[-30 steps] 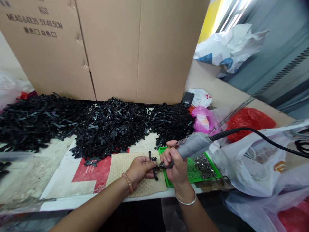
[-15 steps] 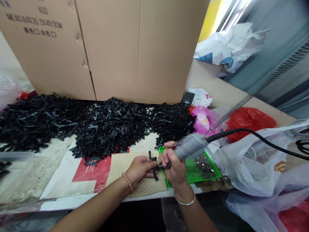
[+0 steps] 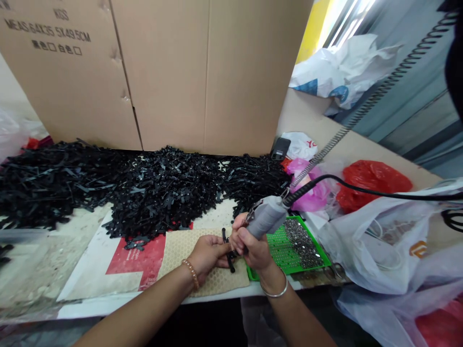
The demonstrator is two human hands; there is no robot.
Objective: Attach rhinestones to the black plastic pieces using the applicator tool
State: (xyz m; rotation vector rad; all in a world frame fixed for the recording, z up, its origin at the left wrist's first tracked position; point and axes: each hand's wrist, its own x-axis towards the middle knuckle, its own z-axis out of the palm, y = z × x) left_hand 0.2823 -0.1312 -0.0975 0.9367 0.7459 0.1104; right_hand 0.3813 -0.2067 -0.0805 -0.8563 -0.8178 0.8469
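Driver tipped upright onto the part.
My right hand [image 3: 249, 246] has swung the grey electric screwdriver [image 3: 265, 220] steeper — my left hand [image 3: 208, 253] pinches the small black plastic bracket [image 3: 228, 250] near the bench's front edge.

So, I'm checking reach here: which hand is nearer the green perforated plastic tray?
Right. The right hand hovers over the green perforated plastic tray's left edge; the left hand is further left, on the mat.

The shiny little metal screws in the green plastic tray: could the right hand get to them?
Probably yes: the screws lie uncovered beside the right hand, though it grips a grey electric screwdriver.
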